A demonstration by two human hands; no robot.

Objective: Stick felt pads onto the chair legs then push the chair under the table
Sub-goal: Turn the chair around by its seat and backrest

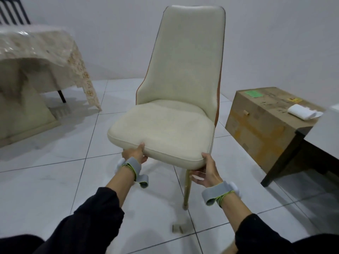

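Observation:
A cream upholstered chair (170, 99) stands upright on the tiled floor in front of me, its back toward the wall. My left hand (134, 154) grips the front edge of the seat at its left corner. My right hand (206, 170) grips the front right corner, fingers under the seat. One gold front leg (187, 187) shows below the seat; the other legs are hidden. A small strip of brownish felt pads (178, 228) lies on the floor just in front of that leg. The table (34, 57), draped in a lace cloth under clear plastic, stands at the left.
A cardboard box (266, 123) sits on the floor right of the chair, with a white folded cloth (303, 111) on top. A dark-legged low table (300, 143) juts in at the right edge. A dark chair (12, 11) stands behind the draped table.

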